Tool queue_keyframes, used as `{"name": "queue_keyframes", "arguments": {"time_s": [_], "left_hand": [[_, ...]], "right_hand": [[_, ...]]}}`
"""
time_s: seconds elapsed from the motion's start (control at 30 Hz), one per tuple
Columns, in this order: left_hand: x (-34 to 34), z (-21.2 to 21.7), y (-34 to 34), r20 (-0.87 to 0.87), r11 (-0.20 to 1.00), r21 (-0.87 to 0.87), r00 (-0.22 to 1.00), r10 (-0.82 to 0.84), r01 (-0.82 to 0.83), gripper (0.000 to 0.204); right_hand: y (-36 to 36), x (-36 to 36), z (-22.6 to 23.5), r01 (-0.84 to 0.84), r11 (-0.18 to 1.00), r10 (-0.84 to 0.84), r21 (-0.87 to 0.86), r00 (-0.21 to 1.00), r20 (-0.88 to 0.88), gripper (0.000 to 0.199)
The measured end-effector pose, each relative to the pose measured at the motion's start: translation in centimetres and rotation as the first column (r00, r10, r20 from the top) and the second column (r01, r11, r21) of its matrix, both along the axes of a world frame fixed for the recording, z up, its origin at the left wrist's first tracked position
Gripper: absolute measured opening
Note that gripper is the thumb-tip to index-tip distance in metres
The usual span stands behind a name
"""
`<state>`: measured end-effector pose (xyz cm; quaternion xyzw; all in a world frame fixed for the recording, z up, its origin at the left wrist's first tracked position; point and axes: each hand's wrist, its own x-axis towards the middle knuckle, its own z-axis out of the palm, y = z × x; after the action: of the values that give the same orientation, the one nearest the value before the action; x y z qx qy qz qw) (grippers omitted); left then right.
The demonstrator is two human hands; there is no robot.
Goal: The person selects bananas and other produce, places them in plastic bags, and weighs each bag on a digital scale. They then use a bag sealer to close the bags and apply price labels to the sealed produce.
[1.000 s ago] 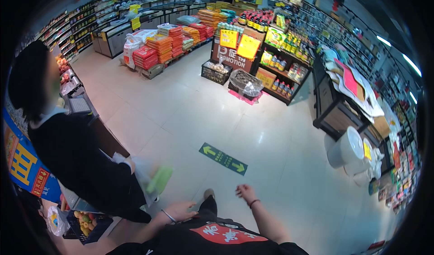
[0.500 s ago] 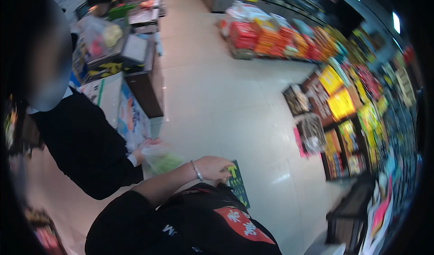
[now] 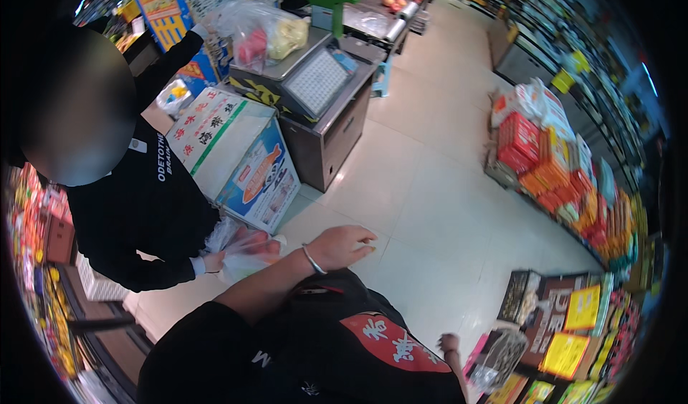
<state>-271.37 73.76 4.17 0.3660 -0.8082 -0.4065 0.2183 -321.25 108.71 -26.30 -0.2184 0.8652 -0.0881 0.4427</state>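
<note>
- My left hand (image 3: 342,245) hangs over the pale tiled floor (image 3: 437,189) with its fingers loosely curled, grasping nothing; a thin silver bracelet (image 3: 312,258) sits on the wrist.
- The clear, crinkled plastic bag with red produce inside (image 3: 244,250) lies just beside my left forearm, out to the left of that hand and apart from it.
- That bag is held by the hand of a person in a black long-sleeved top (image 3: 212,262), who stands further to the left.
- My right hand (image 3: 449,343) hangs low and well apart from the bag, near a wire basket (image 3: 497,357); it is too small for me to tell whether it is clenched.
- Beyond my left hand stands a white box with a fish picture (image 3: 247,164), and behind it a steel weighing counter (image 3: 330,110).
</note>
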Motion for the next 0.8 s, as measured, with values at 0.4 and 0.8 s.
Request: {"name": "queue_keyframes", "arguments": {"time_s": [0.4,0.8], "left_hand": [[5.7,-1.5,-27.6,-0.368,0.584,-0.091,0.572,0.733,-0.807,0.015],[13.8,-0.1,-45.7,-0.312,-0.087,-0.458,0.068,0.948,-0.884,0.080]], "right_hand": [[-52.6,2.7,9.4,-0.163,0.930,0.230,-0.329,0.957,0.177,0.021],[-80.7,10.4,11.0,-0.630,0.744,0.669,-0.224,0.705,0.237,0.023]]}}
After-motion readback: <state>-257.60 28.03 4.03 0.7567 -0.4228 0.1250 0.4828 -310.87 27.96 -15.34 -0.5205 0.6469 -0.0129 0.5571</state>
